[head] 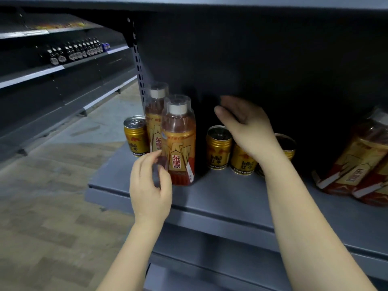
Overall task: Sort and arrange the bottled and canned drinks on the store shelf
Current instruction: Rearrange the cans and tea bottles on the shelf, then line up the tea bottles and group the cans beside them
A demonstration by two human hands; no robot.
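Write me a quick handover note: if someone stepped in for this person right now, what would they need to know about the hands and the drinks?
Left hand: open, fingers by the front bottle, not clearly gripping.
Right hand: open, hovering over the cans, holding nothing.
Shelf: two bottles upright at left, back bottle behind the front one; lone can to their left; a can group in the middle; tilted bottles at right.
Done: two bottles lined up.
Left: group the cans, straighten the right-hand bottles.
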